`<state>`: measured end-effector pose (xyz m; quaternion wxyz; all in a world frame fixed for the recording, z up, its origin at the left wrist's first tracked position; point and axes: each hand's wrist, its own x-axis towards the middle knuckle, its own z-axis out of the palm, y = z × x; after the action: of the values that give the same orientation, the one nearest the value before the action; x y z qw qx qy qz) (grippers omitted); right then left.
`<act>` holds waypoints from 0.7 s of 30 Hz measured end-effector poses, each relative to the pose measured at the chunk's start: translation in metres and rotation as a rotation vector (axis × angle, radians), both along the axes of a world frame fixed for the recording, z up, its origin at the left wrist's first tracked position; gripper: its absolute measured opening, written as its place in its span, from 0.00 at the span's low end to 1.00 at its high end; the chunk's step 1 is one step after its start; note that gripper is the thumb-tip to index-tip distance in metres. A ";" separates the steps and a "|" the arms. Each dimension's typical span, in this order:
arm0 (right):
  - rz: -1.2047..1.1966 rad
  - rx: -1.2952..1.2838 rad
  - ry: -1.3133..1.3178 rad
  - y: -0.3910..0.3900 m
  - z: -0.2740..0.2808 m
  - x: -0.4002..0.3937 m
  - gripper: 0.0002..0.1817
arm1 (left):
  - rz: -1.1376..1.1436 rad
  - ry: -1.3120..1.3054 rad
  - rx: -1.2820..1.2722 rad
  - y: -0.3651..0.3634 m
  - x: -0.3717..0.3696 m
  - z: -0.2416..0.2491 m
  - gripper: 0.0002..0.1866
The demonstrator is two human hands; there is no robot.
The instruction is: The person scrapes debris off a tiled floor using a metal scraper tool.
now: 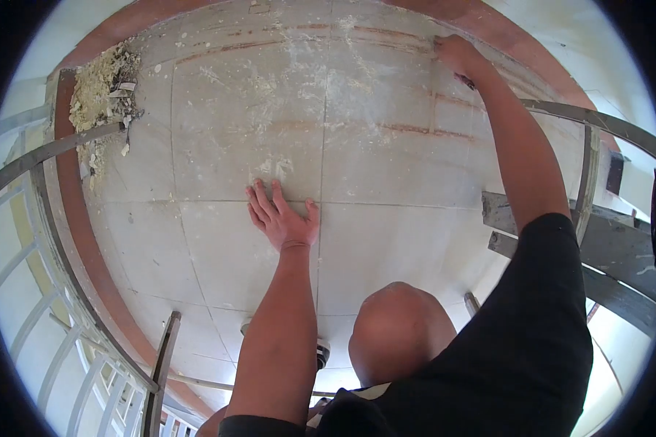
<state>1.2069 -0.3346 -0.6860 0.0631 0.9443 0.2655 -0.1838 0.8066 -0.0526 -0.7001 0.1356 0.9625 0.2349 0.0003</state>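
Note:
My left hand (284,218) lies flat on the pale floor tiles (386,240), its fingers spread and nothing in them. At the far right, my right hand (461,57) is closed and low over the floor, by the reddish-brown border (503,36). A small dark end (465,81) pokes out below its palm; the rest of what it grips is hidden. Whitish smears and reddish streaks (426,131) mark the tiles between and beyond my hands.
A heap of crumbly yellowish debris (98,95) sits in the far left corner. White railings (58,364) and a metal bar (65,146) run along the left. On the right are a metal frame (598,116) and grey planks (605,247). My bare knee (401,331) is close in front.

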 end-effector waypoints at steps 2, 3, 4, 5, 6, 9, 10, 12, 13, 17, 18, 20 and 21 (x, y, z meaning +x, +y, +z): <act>0.102 0.028 -0.041 -0.001 -0.008 0.017 0.18 | 0.002 -0.010 0.003 0.000 0.001 -0.002 0.40; -0.001 -0.043 -0.041 0.007 -0.005 0.023 0.19 | -0.005 -0.009 0.007 0.000 0.000 -0.002 0.41; -0.101 -0.110 -0.041 0.015 -0.003 0.028 0.19 | 0.002 -0.007 0.012 0.001 0.000 -0.002 0.41; -0.091 -0.103 -0.041 0.022 0.000 0.027 0.19 | 0.008 -0.004 0.009 0.001 0.002 -0.002 0.41; -0.149 -0.037 -0.009 0.022 0.006 0.015 0.20 | 0.004 0.005 0.001 0.000 0.000 -0.001 0.41; -0.214 0.094 0.002 0.035 0.031 -0.029 0.20 | 0.017 0.057 -0.008 0.000 0.001 0.002 0.42; -0.229 0.144 0.008 0.043 0.036 -0.044 0.21 | 0.027 0.056 -0.004 0.001 0.001 0.003 0.42; -0.129 0.161 0.040 0.073 0.045 -0.057 0.21 | 0.011 0.007 -0.009 -0.001 0.003 0.004 0.41; -0.041 0.177 0.075 0.090 0.046 -0.061 0.21 | 0.019 0.008 -0.009 -0.002 0.003 0.004 0.41; 0.031 0.208 -0.002 0.150 0.017 -0.013 0.21 | 0.022 0.027 -0.018 -0.001 0.001 0.006 0.40; 0.037 0.214 0.005 0.155 0.017 -0.008 0.21 | 0.021 0.033 -0.024 -0.001 0.003 0.006 0.40; -0.060 0.184 0.087 0.159 0.016 -0.007 0.24 | 0.022 0.039 -0.028 0.000 0.000 0.006 0.40; -0.059 0.182 0.085 0.156 0.023 -0.015 0.24 | 0.017 0.027 -0.033 0.000 0.002 0.006 0.40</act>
<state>1.1922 -0.1785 -0.6629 -0.0399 0.9449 0.2558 -0.2004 0.8089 -0.0522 -0.6945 0.1486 0.9580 0.2449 -0.0153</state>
